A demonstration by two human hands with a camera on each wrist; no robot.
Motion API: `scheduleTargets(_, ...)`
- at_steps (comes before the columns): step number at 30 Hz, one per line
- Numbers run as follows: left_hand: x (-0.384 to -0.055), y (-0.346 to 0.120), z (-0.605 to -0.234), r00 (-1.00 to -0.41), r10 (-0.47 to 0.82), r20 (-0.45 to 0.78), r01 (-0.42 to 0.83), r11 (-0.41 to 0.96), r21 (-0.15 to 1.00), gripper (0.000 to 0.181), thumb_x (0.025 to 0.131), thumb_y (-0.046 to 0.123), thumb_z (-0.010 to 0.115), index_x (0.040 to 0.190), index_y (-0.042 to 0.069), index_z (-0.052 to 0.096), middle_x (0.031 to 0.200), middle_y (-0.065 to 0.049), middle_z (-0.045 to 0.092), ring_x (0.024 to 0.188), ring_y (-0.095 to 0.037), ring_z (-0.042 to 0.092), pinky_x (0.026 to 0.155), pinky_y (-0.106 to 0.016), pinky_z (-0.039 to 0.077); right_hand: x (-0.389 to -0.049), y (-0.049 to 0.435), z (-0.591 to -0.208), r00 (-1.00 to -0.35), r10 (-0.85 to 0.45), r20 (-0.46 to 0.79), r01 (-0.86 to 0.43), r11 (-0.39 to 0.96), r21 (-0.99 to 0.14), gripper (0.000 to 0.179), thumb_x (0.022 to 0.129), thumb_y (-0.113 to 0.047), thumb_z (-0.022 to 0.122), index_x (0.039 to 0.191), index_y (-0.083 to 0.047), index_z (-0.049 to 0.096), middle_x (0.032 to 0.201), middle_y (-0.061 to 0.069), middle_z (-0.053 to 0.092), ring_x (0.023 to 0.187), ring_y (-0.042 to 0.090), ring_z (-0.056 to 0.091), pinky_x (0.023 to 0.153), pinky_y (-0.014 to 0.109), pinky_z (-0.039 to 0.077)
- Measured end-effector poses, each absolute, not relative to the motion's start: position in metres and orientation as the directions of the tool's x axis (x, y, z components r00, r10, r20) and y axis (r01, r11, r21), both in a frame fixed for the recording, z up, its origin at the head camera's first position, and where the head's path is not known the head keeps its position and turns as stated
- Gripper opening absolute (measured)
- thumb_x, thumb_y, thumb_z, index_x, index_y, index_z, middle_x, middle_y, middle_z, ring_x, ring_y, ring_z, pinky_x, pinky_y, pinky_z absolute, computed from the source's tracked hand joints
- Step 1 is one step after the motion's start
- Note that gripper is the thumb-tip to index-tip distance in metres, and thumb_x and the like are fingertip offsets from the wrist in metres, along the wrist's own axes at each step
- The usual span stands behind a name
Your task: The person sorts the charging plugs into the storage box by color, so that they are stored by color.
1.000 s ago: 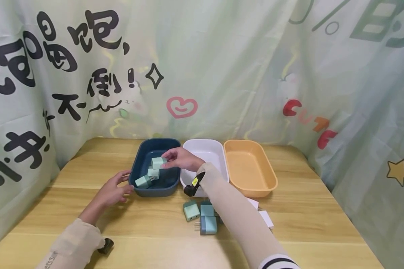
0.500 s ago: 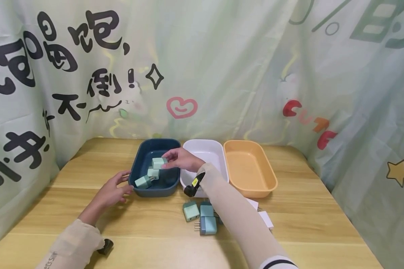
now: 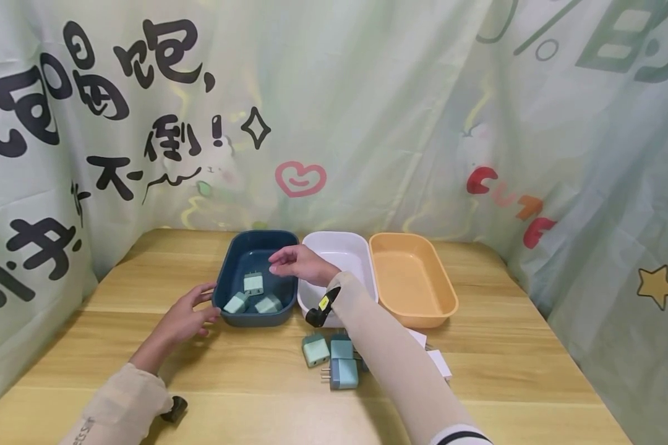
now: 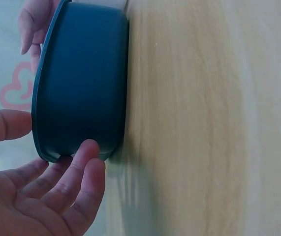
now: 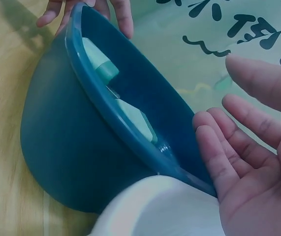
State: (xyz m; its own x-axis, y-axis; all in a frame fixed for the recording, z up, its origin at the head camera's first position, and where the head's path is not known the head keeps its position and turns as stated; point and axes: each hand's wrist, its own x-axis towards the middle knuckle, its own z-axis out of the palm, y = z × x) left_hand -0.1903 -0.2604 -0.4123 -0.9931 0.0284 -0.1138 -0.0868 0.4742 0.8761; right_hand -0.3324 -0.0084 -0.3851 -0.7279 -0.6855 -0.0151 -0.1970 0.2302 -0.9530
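My right hand [image 3: 306,264] hovers over the right side of the dark blue bin [image 3: 256,319], holding nothing. In the right wrist view its fingers and thumb are apart, with only air between them. Three mint-green plug adapters lie on the bin floor: one adapter [image 3: 253,283] with prongs pointing away, one adapter [image 3: 236,303] near the left wall, one adapter [image 3: 269,303] toward the front. My left hand [image 3: 184,315] rests its spread, relaxed fingers against the bin's left end. In the left wrist view the thumb [image 4: 10,125] touches the rim.
A white bin [image 3: 342,238] and an orange bin [image 3: 417,287] stand right of the blue one, side by side. In front lie a green adapter [image 3: 315,350], blue adapters [image 3: 344,374] and white adapters [image 3: 440,364], partly hidden by my right forearm. A printed curtain [image 3: 367,123] surrounds the table.
My right hand has let go of a green adapter, which dropped into the blue bin. The adapters inside lie differently. My left hand has stayed in place.
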Motion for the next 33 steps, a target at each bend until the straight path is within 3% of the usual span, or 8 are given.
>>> scheduleTargets(4, -0.191, -0.259, -0.414, -0.992, 0.022, -0.126, -0.1, 0.474, 0.875, 0.064, 0.096, 0.013, 0.056, 0.15, 0.001, 0.024, 0.145, -0.034, 0.034, 0.101, -0.033, 0.064, 0.069, -0.038, 0.054, -0.331, -0.005, -0.384, -0.722, -0.692, -0.016, -0.187, 0.218, -0.958, 0.039, 0.091, -0.008, 0.067, 0.124, 0.01, 0.057, 0.098, 0.011, 0.064, 0.104, 0.038, 0.061, 0.085, 0.029, 0.052)
scheduleTargets(8, -0.191, -0.258, -0.413, -0.991, 0.015, -0.135, -0.111, 0.478, 0.871, 0.064, 0.095, 0.013, 0.056, 0.15, 0.002, 0.024, 0.146, -0.033, 0.034, 0.101, -0.033, 0.063, 0.07, -0.038, 0.054, -0.329, 0.0, -0.382, -0.717, -0.696, -0.021, -0.19, 0.225, -0.956, 0.038, 0.092, -0.008, 0.066, 0.124, 0.009, 0.057, 0.102, 0.012, 0.065, 0.101, 0.032, 0.064, 0.084, 0.029, 0.052)
scheduleTargets(11, -0.19, -0.257, -0.411, -0.99, 0.014, -0.14, -0.116, 0.479, 0.87, 0.065, 0.095, 0.013, 0.055, 0.151, 0.002, 0.023, 0.146, -0.033, 0.033, 0.101, -0.032, 0.063, 0.071, -0.038, 0.054, -0.326, 0.004, -0.38, -0.707, -0.707, -0.022, -0.19, 0.219, -0.957, 0.038, 0.092, -0.007, 0.064, 0.125, 0.01, 0.055, 0.111, 0.02, 0.064, 0.099, 0.025, 0.065, 0.086, 0.03, 0.052)
scheduleTargets(15, -0.191, -0.257, -0.41, -0.99, 0.017, -0.14, -0.115, 0.475, 0.873, 0.065, 0.096, 0.012, 0.055, 0.151, 0.002, 0.023, 0.146, -0.033, 0.033, 0.099, -0.032, 0.064, 0.07, -0.038, 0.054, -0.321, 0.01, -0.376, -0.684, -0.729, -0.019, -0.181, 0.196, -0.964, 0.037, 0.094, -0.002, 0.059, 0.127, 0.013, 0.052, 0.122, 0.03, 0.058, 0.101, 0.025, 0.065, 0.088, 0.03, 0.051)
scheduleTargets(19, -0.191, -0.257, -0.409, -0.991, 0.021, -0.133, -0.107, 0.478, 0.872, 0.064, 0.096, 0.012, 0.055, 0.15, 0.001, 0.023, 0.146, -0.033, 0.034, 0.098, -0.032, 0.064, 0.07, -0.038, 0.054, -0.314, 0.016, -0.372, -0.666, -0.746, -0.02, -0.171, 0.178, -0.969, 0.036, 0.096, 0.0, 0.055, 0.129, 0.014, 0.05, 0.127, 0.032, 0.054, 0.106, 0.027, 0.064, 0.09, 0.031, 0.05)
scheduleTargets(27, -0.192, -0.256, -0.409, -0.989, 0.017, -0.147, -0.12, 0.484, 0.867, 0.065, 0.095, 0.013, 0.055, 0.151, 0.001, 0.022, 0.146, -0.034, 0.033, 0.1, -0.033, 0.064, 0.071, -0.039, 0.054, -0.304, 0.031, -0.37, -0.652, -0.758, -0.003, -0.142, 0.126, -0.982, 0.032, 0.096, 0.006, 0.046, 0.126, 0.016, 0.051, 0.123, 0.034, 0.055, 0.103, 0.031, 0.064, 0.091, 0.033, 0.05)
scheduleTargets(33, -0.191, -0.257, -0.409, -0.988, 0.017, -0.155, -0.128, 0.483, 0.866, 0.067, 0.096, 0.016, 0.055, 0.151, 0.001, 0.021, 0.146, -0.034, 0.032, 0.1, -0.032, 0.063, 0.07, -0.038, 0.054, -0.291, 0.042, -0.371, -0.615, -0.788, 0.042, -0.208, 0.11, -0.972, 0.035, 0.091, 0.01, 0.05, 0.125, 0.017, 0.05, 0.12, 0.037, 0.055, 0.101, 0.028, 0.065, 0.09, 0.033, 0.05)
